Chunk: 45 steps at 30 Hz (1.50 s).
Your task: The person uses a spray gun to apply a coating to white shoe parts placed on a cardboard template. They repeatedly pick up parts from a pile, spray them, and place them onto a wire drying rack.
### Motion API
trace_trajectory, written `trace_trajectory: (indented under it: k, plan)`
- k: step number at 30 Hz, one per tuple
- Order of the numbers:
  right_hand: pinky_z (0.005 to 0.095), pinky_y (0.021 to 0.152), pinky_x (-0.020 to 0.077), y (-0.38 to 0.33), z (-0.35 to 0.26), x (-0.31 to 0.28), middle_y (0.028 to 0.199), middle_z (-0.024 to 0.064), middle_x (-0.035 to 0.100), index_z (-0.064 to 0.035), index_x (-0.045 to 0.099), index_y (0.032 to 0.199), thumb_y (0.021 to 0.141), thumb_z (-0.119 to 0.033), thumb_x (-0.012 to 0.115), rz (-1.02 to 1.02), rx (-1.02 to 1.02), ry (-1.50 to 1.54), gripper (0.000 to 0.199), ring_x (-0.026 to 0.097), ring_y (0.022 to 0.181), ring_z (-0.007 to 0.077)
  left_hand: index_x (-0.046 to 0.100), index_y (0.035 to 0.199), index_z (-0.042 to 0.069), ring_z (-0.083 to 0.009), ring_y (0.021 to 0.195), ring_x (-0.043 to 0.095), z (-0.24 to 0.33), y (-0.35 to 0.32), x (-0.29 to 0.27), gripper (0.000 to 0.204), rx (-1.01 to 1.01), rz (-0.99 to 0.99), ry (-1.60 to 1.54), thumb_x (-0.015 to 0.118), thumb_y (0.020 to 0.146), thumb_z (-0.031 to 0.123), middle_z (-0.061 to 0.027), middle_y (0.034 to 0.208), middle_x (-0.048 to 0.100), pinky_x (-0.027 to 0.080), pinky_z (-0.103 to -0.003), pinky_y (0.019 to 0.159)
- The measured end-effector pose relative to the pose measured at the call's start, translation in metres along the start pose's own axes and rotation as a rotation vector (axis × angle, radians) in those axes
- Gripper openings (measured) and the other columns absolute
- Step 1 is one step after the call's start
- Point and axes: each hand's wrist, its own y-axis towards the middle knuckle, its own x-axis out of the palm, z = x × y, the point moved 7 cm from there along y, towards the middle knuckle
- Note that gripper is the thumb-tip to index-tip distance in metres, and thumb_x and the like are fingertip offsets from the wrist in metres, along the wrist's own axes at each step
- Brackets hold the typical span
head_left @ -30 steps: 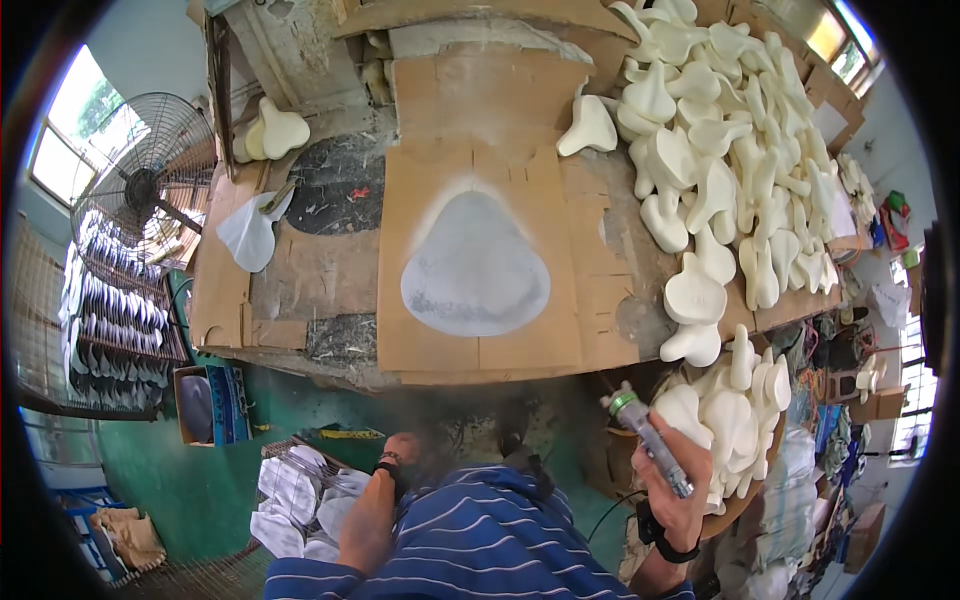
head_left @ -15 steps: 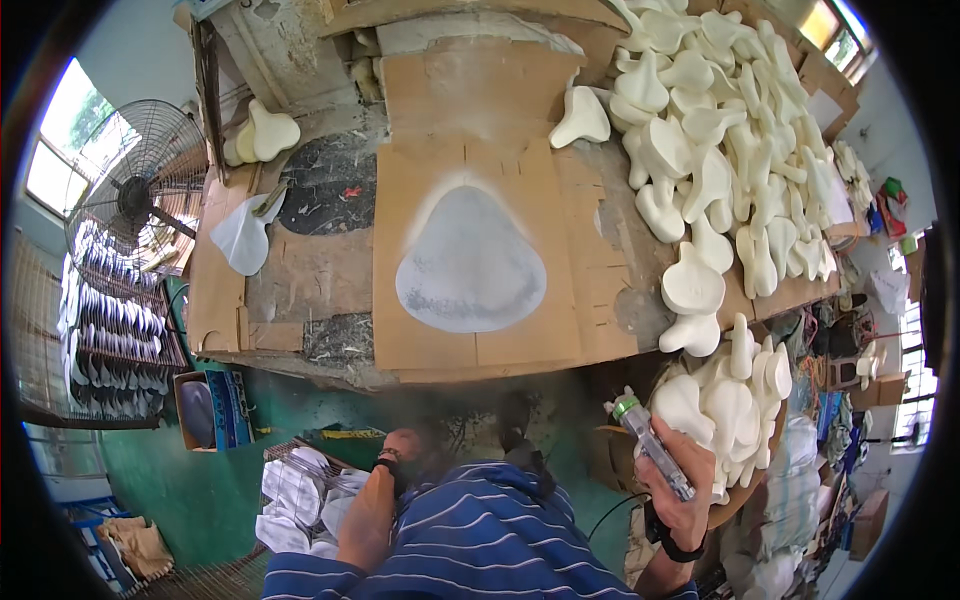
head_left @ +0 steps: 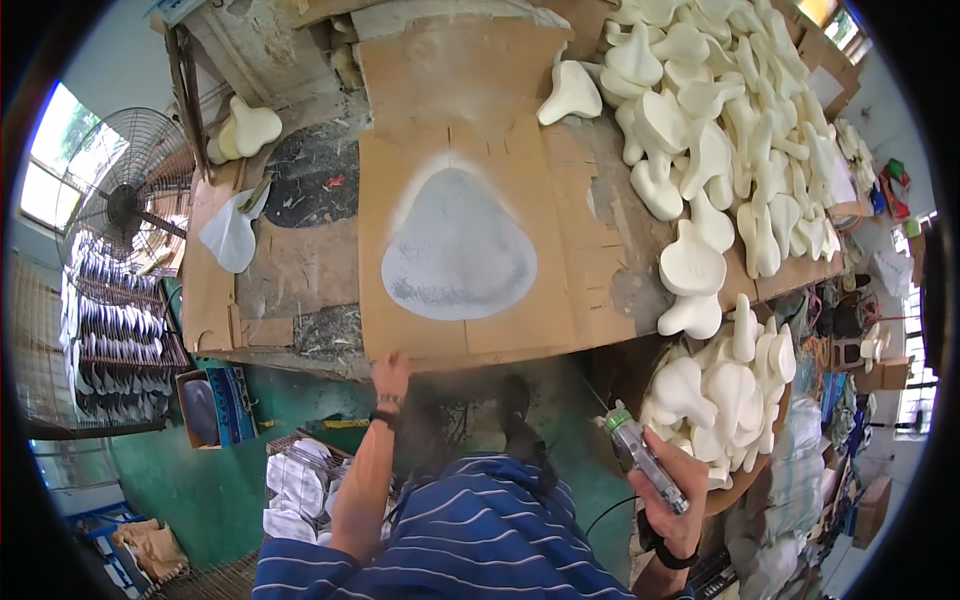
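In my right hand point(head_left: 672, 492) is a metal spray gun point(head_left: 645, 460) with a green ring near its nozzle; the fingers wrap around its body, and its nozzle faces up and left. My left hand point(head_left: 391, 373) is at the table's front edge, by the lower left of a brown cardboard sheet point(head_left: 550, 335). Its fingers look bunched, and whatever they may hold is hidden. On the cardboard lies a rounded triangular grey-white saddle-shaped sheet point(head_left: 460, 250), with darker speckles at its lower left and a pale spray halo around its top.
Cream foam saddle pads point(head_left: 700, 150) pile up on the table's right; more fill a round container point(head_left: 752, 488) below. A white cover piece point(head_left: 230, 240) lies at left. A standing fan point(head_left: 124, 205), a rack of covers point(head_left: 115, 340) and a wire basket of white pieces point(head_left: 295, 490) stand leftward.
My left hand has moved up and forward from beside my body to the table's front edge. The spray gun has shifted slightly down and left in my right hand. The view has tilted a little.
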Motion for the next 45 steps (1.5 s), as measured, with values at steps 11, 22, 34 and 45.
trace_trajectory:
  k: [11,22,34,45]
  plan:
    - [0.0295,0.068,0.0486,-0.008,-0.004,-0.022,0.082,0.0156,0.068,0.0023,0.065,0.118,0.065,0.004,0.073,-0.032,0.101,-0.065,0.053,0.065,0.070,0.0244,0.068,0.108,0.009,-0.0258,0.079,0.068,0.064,0.068,0.039,0.034,0.023,0.254,0.340,0.072,0.079,0.027,-0.0091,0.084,0.071,0.052,-0.039,0.075]
    - [0.0297,0.066,0.0489,-0.014,0.003,-0.041,0.080,0.0170,0.066,0.0032,0.064,0.118,0.061,0.001,0.071,-0.108,0.074,-0.103,0.058,0.065,0.068,0.0286,0.067,0.109,0.014,-0.0301,0.094,0.066,0.064,0.082,0.036,0.042,-0.056,0.275,0.632,0.079,0.073,0.032,-0.0076,0.094,0.071,0.053,-0.046,0.080]
    - [0.0325,0.063,0.0465,-0.015,-0.009,-0.026,0.079,0.0173,0.063,0.0053,0.061,0.122,0.067,0.001,0.069,-0.295,0.033,0.009,0.055,0.061,0.066,0.0293,0.070,0.104,0.015,-0.0273,0.088,0.069,0.068,0.081,0.031,0.034,-0.074,0.248,0.571,0.077,0.076,0.030,-0.0045,0.088,0.073,0.054,-0.042,0.078]
    - [0.0311,0.073,0.0514,-0.023,0.006,-0.032,0.086,0.0176,0.069,0.0034,0.057,0.128,0.077,-0.001,0.069,0.039,0.109,-0.028,0.052,0.067,0.077,0.0242,0.068,0.103,0.011,-0.0286,0.084,0.068,0.037,0.095,0.036,0.033,0.024,0.371,0.394,0.073,0.073,0.024,-0.0086,0.090,0.071,0.054,-0.041,0.079]
